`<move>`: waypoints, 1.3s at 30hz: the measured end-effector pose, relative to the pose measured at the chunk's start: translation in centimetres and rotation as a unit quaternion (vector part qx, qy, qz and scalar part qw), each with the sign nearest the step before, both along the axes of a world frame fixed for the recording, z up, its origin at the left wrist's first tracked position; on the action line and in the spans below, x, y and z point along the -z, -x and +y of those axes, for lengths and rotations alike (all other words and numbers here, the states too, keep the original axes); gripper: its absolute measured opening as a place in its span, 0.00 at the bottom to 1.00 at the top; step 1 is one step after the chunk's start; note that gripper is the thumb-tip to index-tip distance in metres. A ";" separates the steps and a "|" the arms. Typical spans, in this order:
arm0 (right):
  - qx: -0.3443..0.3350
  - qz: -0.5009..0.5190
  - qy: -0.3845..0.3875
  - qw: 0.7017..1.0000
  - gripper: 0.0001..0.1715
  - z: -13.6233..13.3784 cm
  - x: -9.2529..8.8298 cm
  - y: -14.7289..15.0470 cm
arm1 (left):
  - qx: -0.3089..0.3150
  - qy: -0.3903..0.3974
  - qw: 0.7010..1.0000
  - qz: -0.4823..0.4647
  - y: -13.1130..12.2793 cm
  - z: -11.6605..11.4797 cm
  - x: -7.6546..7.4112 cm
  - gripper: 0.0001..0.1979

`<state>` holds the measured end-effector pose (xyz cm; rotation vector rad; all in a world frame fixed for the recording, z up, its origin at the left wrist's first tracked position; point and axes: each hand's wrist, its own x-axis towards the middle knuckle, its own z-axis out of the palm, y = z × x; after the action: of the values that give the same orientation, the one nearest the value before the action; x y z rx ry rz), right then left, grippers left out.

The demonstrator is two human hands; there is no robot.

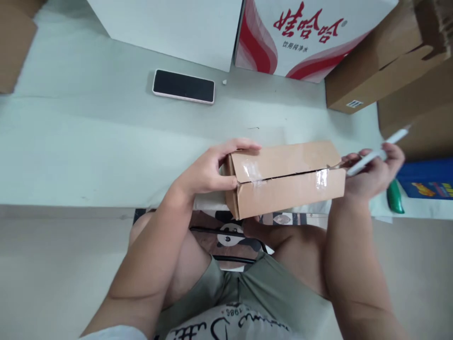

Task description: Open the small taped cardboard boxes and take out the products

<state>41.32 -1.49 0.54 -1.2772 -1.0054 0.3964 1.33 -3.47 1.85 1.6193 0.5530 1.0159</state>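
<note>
A small brown cardboard box (286,178) with clear tape along its top seam rests at the near edge of a pale table (88,141). My left hand (208,167) grips the box's left end, fingers over the top. My right hand (375,172) is at the box's right end and holds a white pen-like tool (378,152), its tip touching the seam by the right corner.
A black phone (184,86) lies face up on the table behind the box. A white and red printed carton (304,33) and brown cartons (385,71) stand at the back. A blue packet (428,182) and a green-handled tool (394,198) lie at the right.
</note>
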 end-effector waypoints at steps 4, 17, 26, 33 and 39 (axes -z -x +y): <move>0.111 0.191 -0.113 0.969 0.18 -1.3 -3.7 2.0 | 0.001 0.016 1.000 0.002 -0.3 0.1 0.0 0.32; -0.380 -0.012 -0.196 0.904 0.13 -9.3 -9.3 14.8 | -0.001 0.013 1.000 0.010 -1.3 -0.2 -0.7 0.31; -0.312 -0.055 -0.153 0.936 0.09 -9.6 -8.6 18.8 | 0.007 0.022 1.000 0.017 -1.4 -0.4 -1.2 0.30; -0.294 -0.129 -0.017 0.947 0.18 -10.8 -10.0 18.3 | 0.008 0.022 1.000 0.018 -1.3 -0.3 -1.3 0.29; -0.275 -0.117 -0.051 0.953 0.15 -10.5 -9.7 17.6 | 0.008 0.024 0.999 0.031 -1.3 -0.4 -1.5 0.30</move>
<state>23.69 -12.01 10.19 -0.9484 -1.5703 0.6175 2.59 -3.91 3.31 1.6158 0.6004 0.9357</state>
